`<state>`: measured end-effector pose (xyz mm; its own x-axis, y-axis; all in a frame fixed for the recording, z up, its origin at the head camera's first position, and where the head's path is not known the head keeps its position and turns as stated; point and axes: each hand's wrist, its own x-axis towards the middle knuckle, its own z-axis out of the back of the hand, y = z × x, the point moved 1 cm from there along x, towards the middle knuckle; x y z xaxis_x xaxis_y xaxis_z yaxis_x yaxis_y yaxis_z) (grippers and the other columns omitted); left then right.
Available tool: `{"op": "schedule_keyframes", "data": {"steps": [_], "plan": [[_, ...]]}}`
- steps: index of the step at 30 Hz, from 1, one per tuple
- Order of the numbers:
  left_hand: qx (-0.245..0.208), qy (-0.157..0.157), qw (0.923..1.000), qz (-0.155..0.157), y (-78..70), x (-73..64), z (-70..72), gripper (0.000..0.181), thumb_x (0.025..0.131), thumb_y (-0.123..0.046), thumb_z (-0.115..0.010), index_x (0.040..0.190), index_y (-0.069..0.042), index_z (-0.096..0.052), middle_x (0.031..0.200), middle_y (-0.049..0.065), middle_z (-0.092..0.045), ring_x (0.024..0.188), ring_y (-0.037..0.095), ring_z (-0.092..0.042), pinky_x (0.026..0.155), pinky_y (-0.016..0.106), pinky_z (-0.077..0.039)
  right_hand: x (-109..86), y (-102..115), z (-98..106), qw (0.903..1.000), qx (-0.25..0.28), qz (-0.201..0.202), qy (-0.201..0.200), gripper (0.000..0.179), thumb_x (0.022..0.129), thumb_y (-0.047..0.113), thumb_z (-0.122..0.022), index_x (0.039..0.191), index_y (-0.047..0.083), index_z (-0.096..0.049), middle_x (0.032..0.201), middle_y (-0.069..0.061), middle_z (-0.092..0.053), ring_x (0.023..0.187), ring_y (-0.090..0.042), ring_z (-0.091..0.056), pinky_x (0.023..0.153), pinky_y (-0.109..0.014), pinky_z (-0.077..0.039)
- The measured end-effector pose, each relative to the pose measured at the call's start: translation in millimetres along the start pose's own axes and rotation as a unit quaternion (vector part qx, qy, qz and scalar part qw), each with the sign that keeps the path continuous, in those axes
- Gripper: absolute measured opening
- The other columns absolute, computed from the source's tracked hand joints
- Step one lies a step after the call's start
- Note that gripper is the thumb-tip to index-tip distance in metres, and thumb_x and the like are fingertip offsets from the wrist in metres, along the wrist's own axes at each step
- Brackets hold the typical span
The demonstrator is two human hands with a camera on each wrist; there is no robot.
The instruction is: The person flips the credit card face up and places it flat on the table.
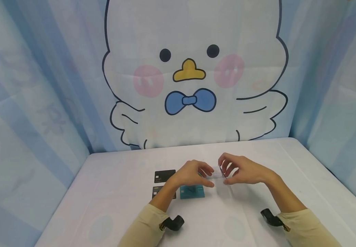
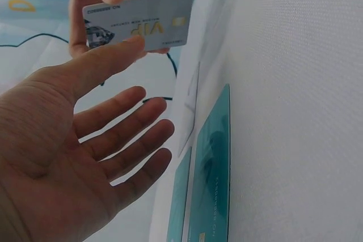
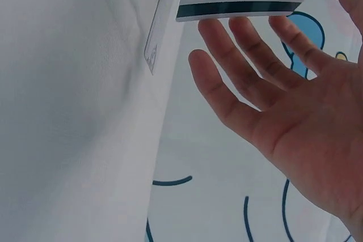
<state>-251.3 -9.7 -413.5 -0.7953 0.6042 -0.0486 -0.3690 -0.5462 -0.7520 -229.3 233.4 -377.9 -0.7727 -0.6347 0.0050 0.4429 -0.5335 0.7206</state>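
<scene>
My right hand [image 1: 242, 169] pinches a silver VIP card [image 2: 164, 20] between its thumb and fingertips, on edge above the table. Its back, with a dark stripe, faces the right wrist view. Across from it, my left hand [image 1: 188, 173] is held with fingers spread and nothing gripped; in the left wrist view its thumb overlaps the card. A pale card [image 3: 160, 26] lies flat on the table below the hands. Nearer the left wrist lies a teal card [image 1: 192, 192]; a second teal card [image 2: 180, 188] beyond it is mostly hidden by the left hand in the head view.
A black VIP card [image 1: 164, 175] lies left of the left hand, and another dark card [image 1: 156, 192], partly covered by the forearm, is in front of it. The white tabletop [image 1: 119, 192] ends at a curtain [image 1: 190, 130] with a cartoon bird.
</scene>
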Motion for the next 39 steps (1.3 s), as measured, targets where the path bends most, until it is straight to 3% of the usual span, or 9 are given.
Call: {"op": "schedule_keyframes", "data": {"steps": [8,14,21,27,32,39], "plan": [[-0.009,0.004,0.9999,0.005,3.1,0.3,0.0,0.048,0.083,-0.03,-0.09,0.126,-0.015,-0.074,0.112,-0.002,-0.076,0.103,0.013,-0.069,0.086,0.024,-0.056,2.1,-11,3,0.9967,0.079,0.02,-0.007,0.046,0.088,0.013,-0.08,0.124,0.011,-0.051,0.115,-0.018,-0.062,0.108,-0.033,-0.069,0.091,-0.036,-0.06],[-0.009,0.01,0.9999,0.006,1.6,-0.3,0.3,0.049,0.083,-0.03,-0.089,0.127,-0.015,-0.074,0.113,-0.002,-0.076,0.104,0.013,-0.069,0.086,0.025,-0.056,2.2,-14,5,0.993,0.113,0.035,-0.01,0.049,0.088,0.012,-0.079,0.125,0.001,-0.049,0.118,-0.019,-0.061,0.111,-0.034,-0.066,0.095,-0.046,-0.059],[-0.023,0.017,0.9996,-0.008,1.3,0.1,0.4,0.046,0.083,-0.03,-0.089,0.125,-0.018,-0.074,0.111,-0.004,-0.077,0.099,0.008,-0.069,0.083,0.023,-0.056,4.1,-16,4,0.9923,0.115,0.04,-0.019,0.05,0.086,0.012,-0.081,0.125,0.003,-0.051,0.118,-0.017,-0.065,0.114,-0.034,-0.063,0.097,-0.033,-0.057],[-0.027,0.019,0.9994,-0.002,-0.8,-0.5,1.2,0.042,0.082,-0.029,-0.09,0.121,-0.019,-0.076,0.108,-0.007,-0.076,0.094,0.005,-0.068,0.081,0.023,-0.056,4.4,-18,5,0.9942,0.099,0.031,-0.028,0.049,0.086,0.014,-0.083,0.123,0.005,-0.053,0.117,-0.014,-0.067,0.114,-0.032,-0.064,0.097,-0.033,-0.056],[-0.012,0.011,0.9998,0.01,-1.7,-0.9,0.9,0.044,0.08,-0.03,-0.092,0.119,-0.019,-0.075,0.106,-0.006,-0.073,0.093,0.008,-0.066,0.077,0.023,-0.055,1.9,-20,6,0.9976,0.056,0.025,-0.031,0.048,0.083,0.018,-0.085,0.12,0.006,-0.057,0.114,-0.011,-0.066,0.111,-0.029,-0.064,0.095,-0.036,-0.057],[0.03,0.007,0.9995,0.001,-2.0,-0.3,-1.4,0.045,0.077,-0.03,-0.094,0.115,-0.02,-0.073,0.098,-0.007,-0.068,0.083,0.007,-0.061,0.071,0.02,-0.052,-0.7,-17,4,0.9997,-0.013,-0.006,-0.018,0.046,0.08,0.023,-0.088,0.113,0.012,-0.059,0.112,-0.003,-0.069,0.109,-0.023,-0.065,0.094,-0.051,-0.055]]}}
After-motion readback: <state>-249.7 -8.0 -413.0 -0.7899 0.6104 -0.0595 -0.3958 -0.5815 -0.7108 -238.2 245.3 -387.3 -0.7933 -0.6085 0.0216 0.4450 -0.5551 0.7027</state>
